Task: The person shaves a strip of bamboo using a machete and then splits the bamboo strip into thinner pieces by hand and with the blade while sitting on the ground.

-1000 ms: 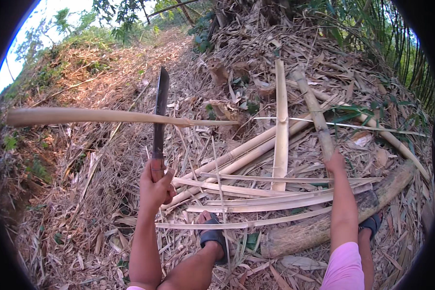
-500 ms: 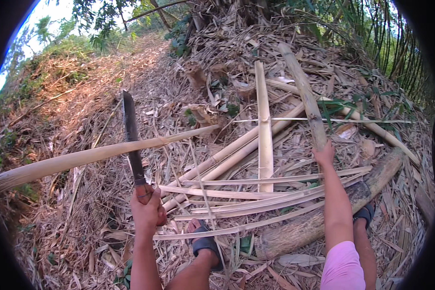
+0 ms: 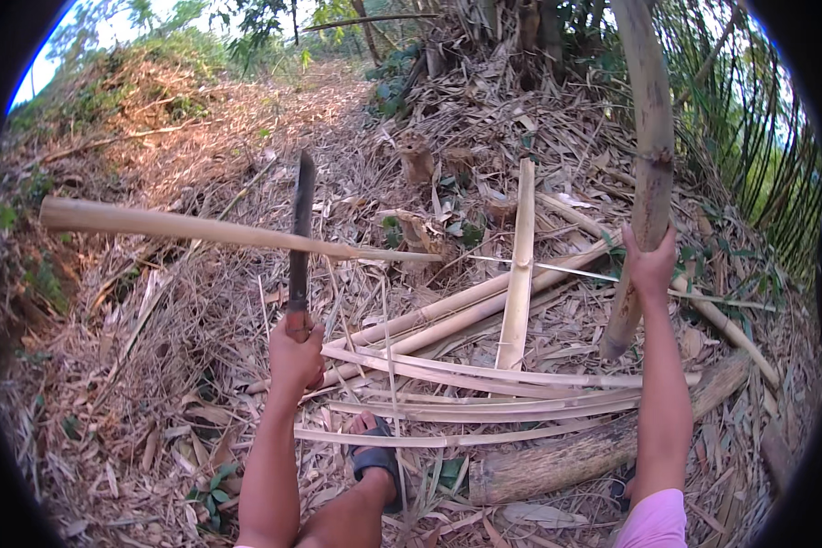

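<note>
With the left hand [image 3: 294, 354] gripping a raised machete [image 3: 300, 239] and the right hand [image 3: 650, 263] clutching an upright bamboo pole [image 3: 648, 137], a glancing swing could cut the sandalled foot [image 3: 374, 452].

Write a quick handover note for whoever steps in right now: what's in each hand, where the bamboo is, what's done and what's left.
Left hand: gripping a long dark machete, blade pointing up.
Right hand: gripping a thick greenish-brown bamboo pole, stood upright, its foot on the ground.
A pale cut bamboo length shows crosswise at the blade.
Done: pale split bamboo strips lie piled ahead of the sandalled foot, beside a thick weathered log.
Left: the upright pole is still whole, unsplit.
</note>
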